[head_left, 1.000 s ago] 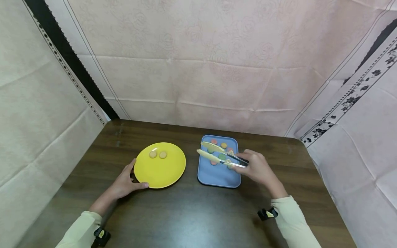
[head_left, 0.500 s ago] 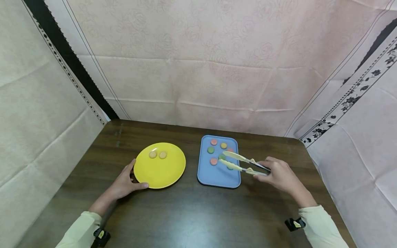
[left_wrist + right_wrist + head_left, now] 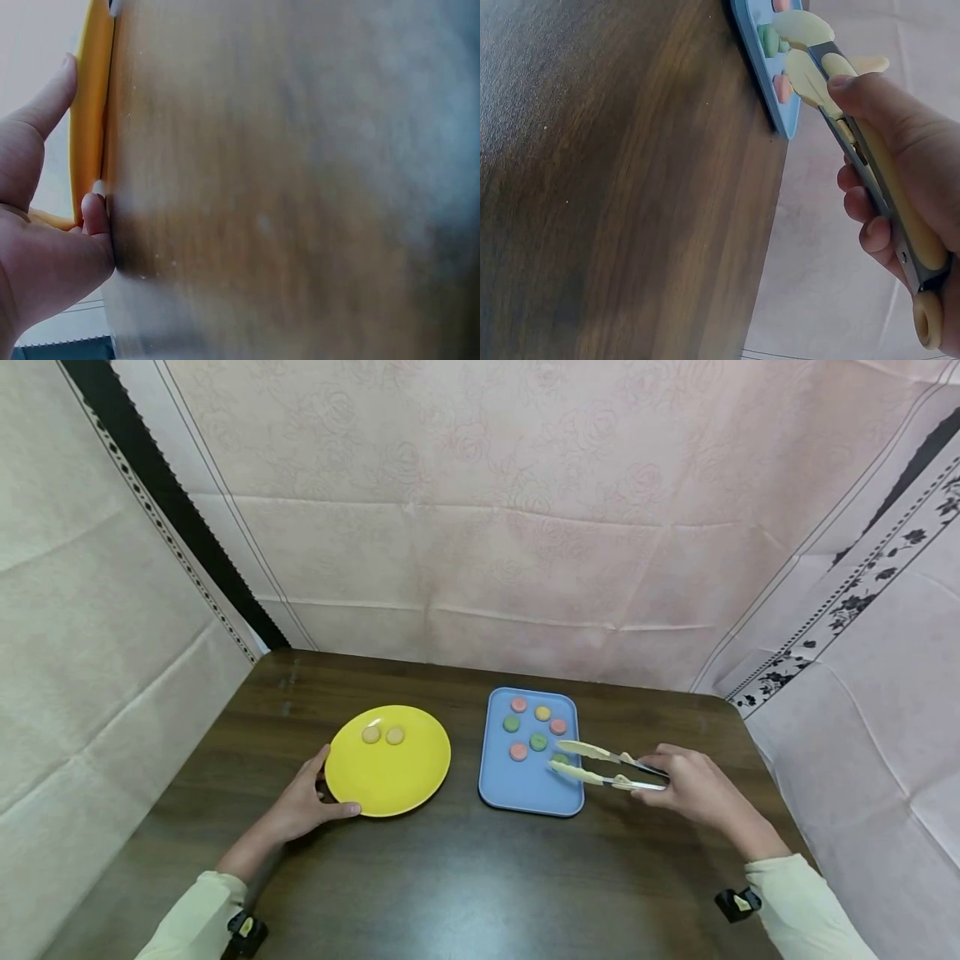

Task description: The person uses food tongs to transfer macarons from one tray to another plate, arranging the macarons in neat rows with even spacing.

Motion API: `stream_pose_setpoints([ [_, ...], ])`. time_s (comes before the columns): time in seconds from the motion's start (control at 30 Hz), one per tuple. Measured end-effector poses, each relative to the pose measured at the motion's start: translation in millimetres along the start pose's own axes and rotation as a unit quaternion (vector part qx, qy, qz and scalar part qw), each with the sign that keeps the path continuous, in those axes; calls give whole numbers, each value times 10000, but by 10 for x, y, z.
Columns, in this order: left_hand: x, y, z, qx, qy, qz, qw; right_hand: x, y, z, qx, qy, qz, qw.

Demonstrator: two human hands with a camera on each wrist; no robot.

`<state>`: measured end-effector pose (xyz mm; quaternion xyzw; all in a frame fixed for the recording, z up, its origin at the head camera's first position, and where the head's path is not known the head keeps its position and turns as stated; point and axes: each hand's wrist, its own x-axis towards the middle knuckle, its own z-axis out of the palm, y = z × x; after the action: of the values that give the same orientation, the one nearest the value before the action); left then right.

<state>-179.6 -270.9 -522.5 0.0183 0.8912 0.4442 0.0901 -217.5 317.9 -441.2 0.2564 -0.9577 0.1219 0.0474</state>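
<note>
My left hand (image 3: 303,802) holds the left rim of a round yellow plate (image 3: 390,777), thumb at the near edge. Two pale-yellow macarons (image 3: 394,736) lie near the plate's far side. My right hand (image 3: 693,785) grips tongs (image 3: 618,768) with cream tips and metal arms. The tong tips are spread apart over the right side of a blue tray (image 3: 517,792), overlapping a green macaron (image 3: 561,759) in the head view. In the right wrist view, the thumb lies along one tong arm and the fingers curl round the other.
Elsewhere on the tray lie several macarons: pink (image 3: 518,752), green (image 3: 537,742) and yellow (image 3: 542,713). Plate and tray stand apart on a dark wooden table (image 3: 420,877). Pale cloth (image 3: 480,568) hangs behind the table's far edge and along both sides.
The tongs have moved right, from over the tray's middle to its right side, uncovering macarons there. The left hand, plate and tray look unchanged.
</note>
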Motion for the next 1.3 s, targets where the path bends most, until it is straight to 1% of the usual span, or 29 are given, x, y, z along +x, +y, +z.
stream_pose_setpoints([
  [0.1, 0, -1, 0, -8, -14, 5, 10000, -4, 16, 0, -51, 6, -51, 10000],
  [0.33, -22, 14, -1, -150, -44, 29, 9999, -11, 9, -12, -150, -131, -25, 9998],
  [0.47, -16, 11, -6, -94, -28, -33, 9999, -6, 6, -16, -186, -151, -53, 9997],
  [0.77, -8, 10, -1, -98, 1, 17, 10000, -22, 15, 3, -43, -231, 2, 9997],
  [0.93, 3, -3, -5, -79, 39, -6, 10000, -58, 28, 53, 91, -100, -12, 9999],
  [1.17, 8, -17, -5, -36, 19, -25, 10000, -72, 19, 154, 236, 418, -86, 9988],
  [1.3, 8, -20, -3, -51, 3, -38, 10000, -10, -45, 193, 493, 504, 75, 9975],
])
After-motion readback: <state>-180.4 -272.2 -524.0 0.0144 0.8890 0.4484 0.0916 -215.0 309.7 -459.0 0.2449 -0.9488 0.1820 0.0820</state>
